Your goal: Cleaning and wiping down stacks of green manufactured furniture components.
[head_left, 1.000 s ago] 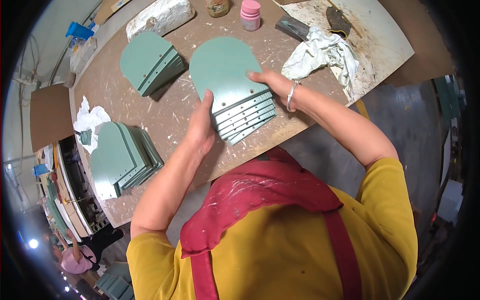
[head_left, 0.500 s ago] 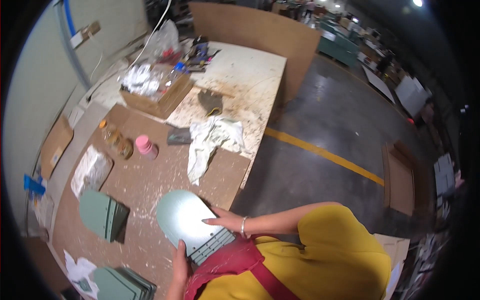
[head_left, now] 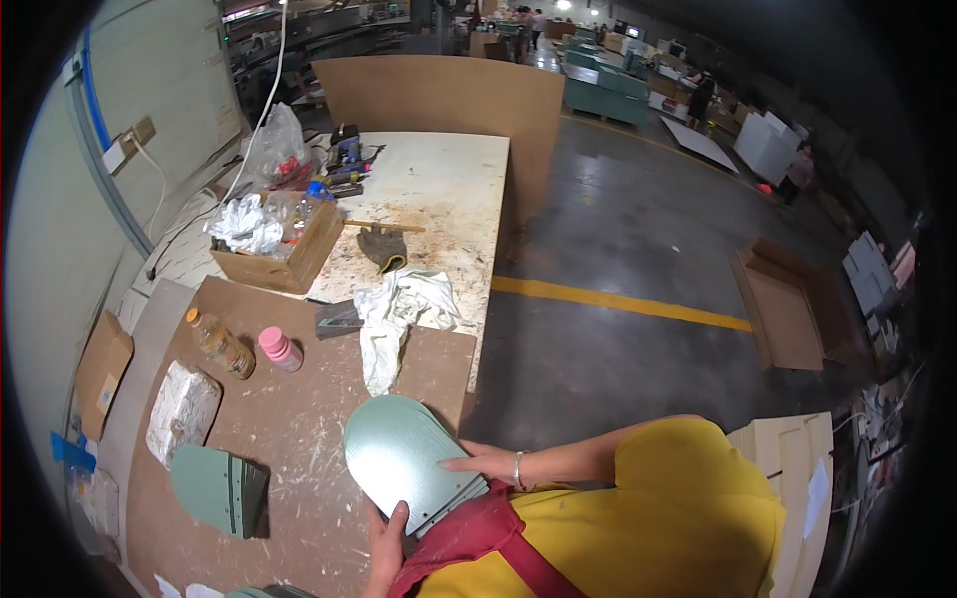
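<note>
A stack of pale green boards (head_left: 399, 458), each rounded at one end, rests against my red apron, tilted over the table's near edge. My left hand (head_left: 387, 538) grips the stack's lower left edge, thumb on top. From the other side my right hand (head_left: 488, 463) holds it, thumb lying across the top board and fingers out of sight beneath. Small dark holes show near the straight end. To the left, another stack of green boards (head_left: 209, 488) sits on the brown table cover (head_left: 299, 439).
Beyond are a white wrapped block (head_left: 184, 414), an amber bottle (head_left: 221, 344), a pink bottle (head_left: 280, 349), a white cloth (head_left: 384, 334) and a dark glove (head_left: 383, 247). A cardboard box (head_left: 284, 254) holds plastic scraps. An open carton (head_left: 788, 309) lies on the floor at right.
My view has tilted up, so the scene sits lower and farther left. The boards in my hands, stepped at the straight end before, now look more even. Both hands keep hold.
</note>
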`<action>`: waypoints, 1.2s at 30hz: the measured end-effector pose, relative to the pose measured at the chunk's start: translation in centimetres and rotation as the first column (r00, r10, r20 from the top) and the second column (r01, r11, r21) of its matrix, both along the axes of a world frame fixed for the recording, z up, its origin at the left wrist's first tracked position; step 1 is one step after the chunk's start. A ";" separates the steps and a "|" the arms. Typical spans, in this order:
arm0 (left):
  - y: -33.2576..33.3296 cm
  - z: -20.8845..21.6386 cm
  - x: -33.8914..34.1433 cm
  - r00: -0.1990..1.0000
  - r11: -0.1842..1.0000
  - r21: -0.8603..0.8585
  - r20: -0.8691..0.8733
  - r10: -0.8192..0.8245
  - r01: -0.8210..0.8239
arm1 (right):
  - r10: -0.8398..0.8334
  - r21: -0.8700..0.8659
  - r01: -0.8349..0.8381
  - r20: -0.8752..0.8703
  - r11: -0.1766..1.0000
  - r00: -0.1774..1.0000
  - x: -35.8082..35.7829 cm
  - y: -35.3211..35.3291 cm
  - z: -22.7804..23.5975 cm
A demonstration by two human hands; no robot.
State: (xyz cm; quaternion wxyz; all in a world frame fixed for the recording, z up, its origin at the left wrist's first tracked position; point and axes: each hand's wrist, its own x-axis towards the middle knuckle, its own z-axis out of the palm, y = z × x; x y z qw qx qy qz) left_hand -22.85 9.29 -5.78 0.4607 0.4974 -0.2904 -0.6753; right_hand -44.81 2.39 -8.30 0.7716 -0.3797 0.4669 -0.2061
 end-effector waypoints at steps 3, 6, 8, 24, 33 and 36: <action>-0.2 -2.3 0.6 0.999 0.999 -0.039 0.036 -0.018 0.019 | -0.015 0.103 0.007 0.074 0.995 0.997 -0.3 0.2 1.4; -0.5 -3.2 0.5 0.999 0.999 -0.031 0.033 0.019 -0.018 | -0.003 -0.087 0.000 -0.039 0.996 0.999 0.2 -0.9 0.4; -1.3 -3.0 0.0 0.996 0.996 -0.042 -0.051 0.075 -0.078 | 0.059 -0.224 -0.095 -0.163 0.970 0.985 -0.2 -3.7 2.7; -5.3 -0.8 -0.9 0.411 0.836 -0.527 0.804 0.430 0.155 | 0.260 -0.227 -0.847 -0.885 0.481 0.385 8.7 -13.3 13.3; -2.8 0.3 3.2 0.940 0.956 -0.241 0.256 0.226 -0.164 | 0.254 -0.389 -0.362 -0.302 0.847 0.919 4.2 -13.0 3.8; -3.2 1.6 4.1 0.984 0.990 -0.020 0.112 0.139 -0.138 | 0.251 -0.216 -0.269 -0.107 0.939 0.962 4.1 -11.9 1.7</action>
